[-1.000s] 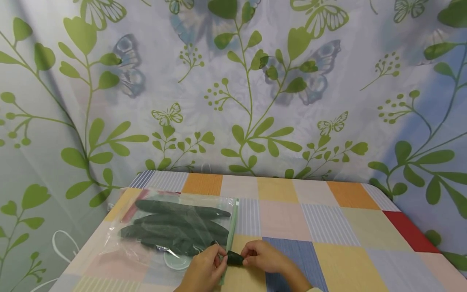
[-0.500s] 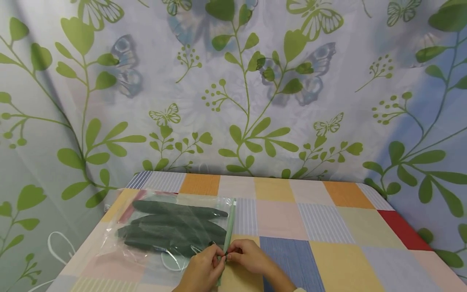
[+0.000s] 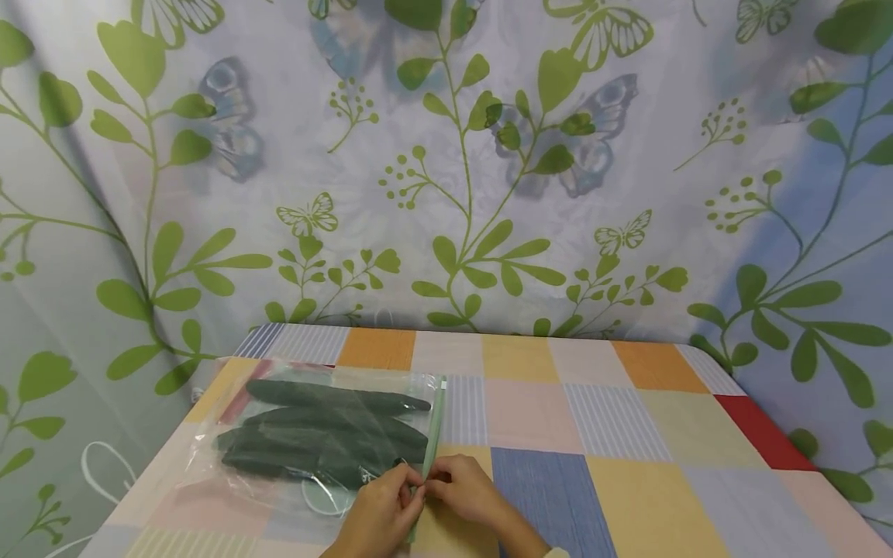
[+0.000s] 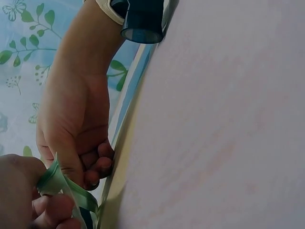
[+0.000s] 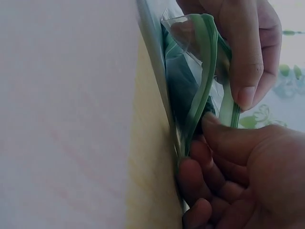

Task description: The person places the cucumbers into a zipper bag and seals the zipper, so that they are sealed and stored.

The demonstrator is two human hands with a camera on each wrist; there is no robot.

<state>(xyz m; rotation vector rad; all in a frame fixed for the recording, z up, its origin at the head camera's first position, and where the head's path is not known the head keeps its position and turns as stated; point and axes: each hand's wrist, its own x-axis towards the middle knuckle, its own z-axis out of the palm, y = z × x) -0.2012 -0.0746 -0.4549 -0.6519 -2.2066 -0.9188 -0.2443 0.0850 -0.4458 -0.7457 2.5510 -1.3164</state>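
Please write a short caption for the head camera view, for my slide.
Both hands, left hand and right hand, pinch the green zip strip of a clear bag of cucumbers.

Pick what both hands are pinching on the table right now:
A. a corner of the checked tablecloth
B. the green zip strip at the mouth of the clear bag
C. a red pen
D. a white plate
B: the left hand and the right hand meet at the near end of the green zip strip of the clear bag, and the right wrist view shows fingers pinching that strip.
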